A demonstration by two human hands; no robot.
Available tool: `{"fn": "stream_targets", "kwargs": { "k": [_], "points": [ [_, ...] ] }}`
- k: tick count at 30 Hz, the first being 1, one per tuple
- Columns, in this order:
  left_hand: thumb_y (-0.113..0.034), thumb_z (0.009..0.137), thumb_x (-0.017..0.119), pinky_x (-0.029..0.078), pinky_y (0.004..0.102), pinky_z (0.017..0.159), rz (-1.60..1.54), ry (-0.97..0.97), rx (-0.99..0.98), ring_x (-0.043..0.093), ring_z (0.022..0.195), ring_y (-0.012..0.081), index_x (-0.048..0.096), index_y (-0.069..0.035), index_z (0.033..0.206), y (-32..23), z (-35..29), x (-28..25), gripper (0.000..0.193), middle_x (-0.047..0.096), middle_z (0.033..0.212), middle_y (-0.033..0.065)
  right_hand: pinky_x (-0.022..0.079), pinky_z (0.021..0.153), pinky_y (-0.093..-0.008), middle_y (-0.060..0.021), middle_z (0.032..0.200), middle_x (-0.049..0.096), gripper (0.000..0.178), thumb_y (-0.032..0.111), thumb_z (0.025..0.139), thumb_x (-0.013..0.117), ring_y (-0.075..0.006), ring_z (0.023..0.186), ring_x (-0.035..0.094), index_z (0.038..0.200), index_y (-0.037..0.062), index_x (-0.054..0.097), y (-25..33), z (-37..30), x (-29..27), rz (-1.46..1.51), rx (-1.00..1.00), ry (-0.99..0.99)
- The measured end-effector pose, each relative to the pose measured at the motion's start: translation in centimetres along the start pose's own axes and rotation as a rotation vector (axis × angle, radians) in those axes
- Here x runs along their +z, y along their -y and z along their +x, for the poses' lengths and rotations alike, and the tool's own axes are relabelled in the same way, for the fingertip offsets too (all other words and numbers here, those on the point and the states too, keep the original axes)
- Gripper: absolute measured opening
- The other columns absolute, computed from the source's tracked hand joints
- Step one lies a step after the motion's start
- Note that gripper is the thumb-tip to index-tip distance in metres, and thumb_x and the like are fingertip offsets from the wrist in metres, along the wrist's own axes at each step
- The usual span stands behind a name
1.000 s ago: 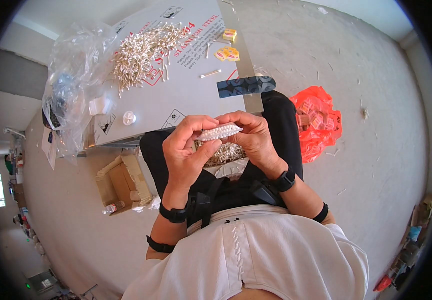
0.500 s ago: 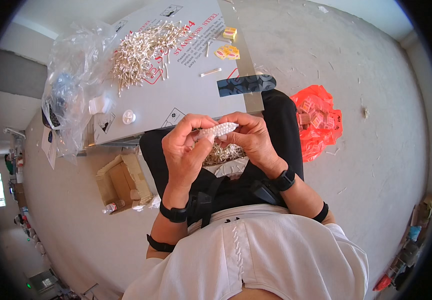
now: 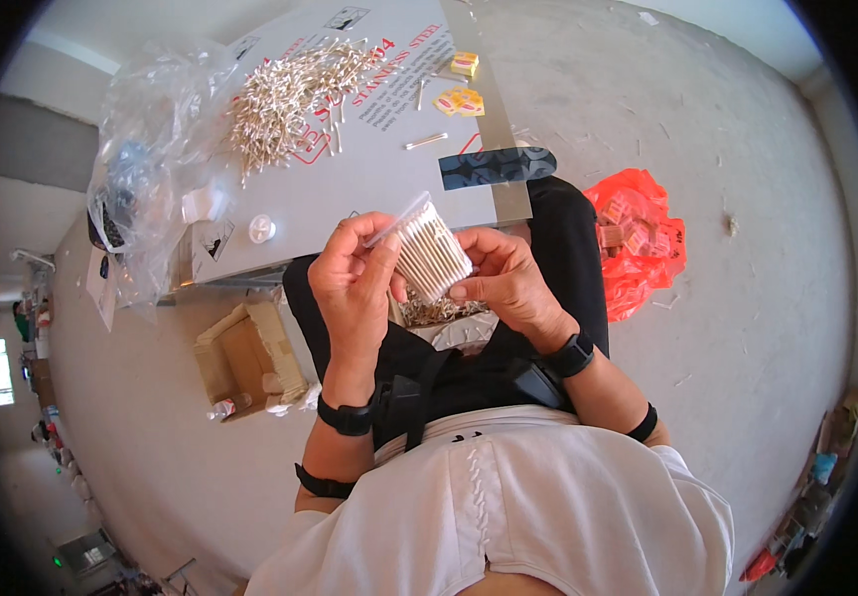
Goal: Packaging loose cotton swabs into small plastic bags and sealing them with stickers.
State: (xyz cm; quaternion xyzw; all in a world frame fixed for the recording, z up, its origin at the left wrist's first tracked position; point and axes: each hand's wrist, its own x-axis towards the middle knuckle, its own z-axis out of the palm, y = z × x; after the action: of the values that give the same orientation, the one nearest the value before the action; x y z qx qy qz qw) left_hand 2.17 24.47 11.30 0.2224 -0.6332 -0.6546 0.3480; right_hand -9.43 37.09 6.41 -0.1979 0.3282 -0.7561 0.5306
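Observation:
A clear plastic bag of cotton swabs [image 3: 431, 256] is held up between my hands above my lap, its swabs side by side in a flat bundle. My left hand [image 3: 353, 273] pinches the bag at its left side, by the clear top flap. At the right lower side, my right hand [image 3: 510, 278] grips it between thumb and fingers. Below, partly hidden by the bag and hands, a container of loose swabs [image 3: 446, 308] sits at my lap. On the table ahead lies a big heap of cotton swabs [image 3: 285, 104].
The metal-topped table [image 3: 350, 184] carries small yellow boxes [image 3: 461, 99], a white round piece [image 3: 261, 228] and a dark patterned strip [image 3: 494, 168]. Crumpled clear plastic [image 3: 136, 189] hangs at its left. A red bag [image 3: 638, 238] and a cardboard box [image 3: 245, 358] rest on the floor.
The swab bundle has been turned: its tips faced up before, and now its flat side with the sticks and the bag's clear flap shows. Both hands keep hold of it.

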Motion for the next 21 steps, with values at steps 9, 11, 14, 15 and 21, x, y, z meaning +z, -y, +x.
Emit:
{"fn": "stream_targets", "kwargs": {
  "k": [9,11,14,15,21],
  "points": [
    [-0.001,0.092,0.059,0.046,0.0202,0.043,-0.002,-0.034,0.012,0.057,0.062,0.0065,0.061,0.005,0.101,0.6,0.4,-0.5,0.011,0.065,0.086,0.008,0.056,0.074,-0.0246,-0.0086,0.097,0.069,0.033,-0.006,0.084,0.067,-0.0134,0.083,0.067,0.116,-0.0027,0.061,-1.3,0.2,-1.6,0.09,-0.068,0.019],
    [-0.002,0.093,0.059,0.047,0.0202,0.044,0.01,-0.026,0.023,0.057,0.062,0.0068,0.061,0.005,0.1,0.6,0.4,-0.5,0.011,0.065,0.086,0.008,0.056,0.073,-0.0269,-0.0093,0.097,0.069,0.033,-0.003,0.085,0.067,-0.015,0.083,0.067,0.118,-0.0013,0.061,-1.4,0.2,-1.7,0.107,-0.067,0.021],
    [-0.002,0.093,0.059,0.049,0.0207,0.045,-0.004,-0.065,0.028,0.059,0.063,0.0075,0.061,0.005,0.1,0.6,0.3,-0.2,0.01,0.066,0.085,0.0082,0.056,0.073,-0.027,-0.0097,0.097,0.069,0.032,-0.003,0.085,0.068,-0.015,0.082,0.067,0.117,-0.0014,0.061,-1.7,0.3,-1.4,0.116,-0.123,0.029],
    [-0.002,0.093,0.059,0.05,0.0212,0.046,-0.006,-0.068,0.032,0.059,0.063,0.0079,0.061,0.005,0.1,0.6,0.3,-0.2,0.01,0.066,0.085,0.0083,0.056,0.073,-0.027,-0.0097,0.097,0.069,0.032,-0.003,0.085,0.068,-0.015,0.082,0.067,0.117,-0.0014,0.061,-1.6,0.2,-1.2,0.116,-0.122,0.029],
    [-0.001,0.093,0.059,0.053,0.0225,0.049,-0.024,-0.087,0.044,0.061,0.065,0.0096,0.06,0.006,0.1,1.0,0.2,-0.2,0.011,0.065,0.086,0.009,0.055,0.07,-0.024,-0.0076,0.093,0.068,0.025,0.001,0.087,0.068,-0.0122,0.078,0.066,0.112,-0.0017,0.062,-1.1,0.0,-0.7,0.065,-0.108,-0.017]
  ]
}}
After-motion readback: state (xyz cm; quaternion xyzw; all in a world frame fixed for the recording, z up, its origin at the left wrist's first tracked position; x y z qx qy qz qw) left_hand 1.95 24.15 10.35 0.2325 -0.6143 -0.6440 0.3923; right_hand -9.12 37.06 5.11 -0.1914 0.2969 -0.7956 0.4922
